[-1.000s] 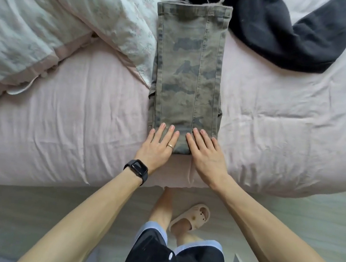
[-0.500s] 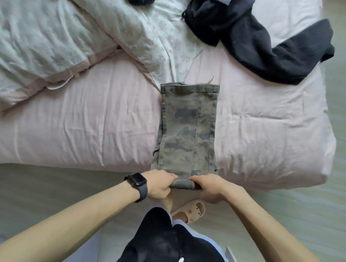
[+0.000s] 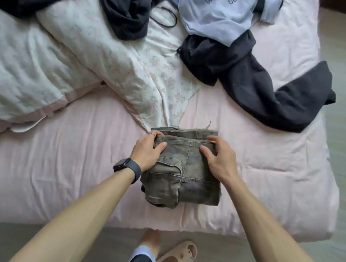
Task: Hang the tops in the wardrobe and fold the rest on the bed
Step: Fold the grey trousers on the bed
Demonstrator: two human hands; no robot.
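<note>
Pink bedding covers the bed (image 3: pixel 62 182), and the work sits on it close to the near edge. Both hands keep a narrow grip on the camouflage trousers (image 3: pixel 186 176). The left hand (image 3: pixel 146 151) pinches the far-left corner of the top fold with its thumb on the cloth and its fingers curled over the edge. The right hand (image 3: pixel 219 159) does the same at the far-right corner. The trousers are doubled into a thick, squarish bundle, with a lower layer peeking out just beyond the edge the hands hold.

A floral duvet (image 3: pixel 84 64) lies bunched beyond the trousers and to their left, its corner almost touching them. A dark garment (image 3: pixel 271 93) sprawls farther beyond and to their right, with a pale blue top (image 3: pixel 216 9) behind it. Another dark garment (image 3: pixel 123 1) lies well beyond on the left. These are not yet sorted.

As I judge it, the fold is being set down and squared. The cloth looks stiff and many layers deep, so it may spring open if the grip lets go without a firm press. The layers are already uneven at the far edge and at the near-left corner, and a hasty release would leave the bundle lopsided. The soft bedding gives little support, so the bundle could slump toward the near edge.
</note>
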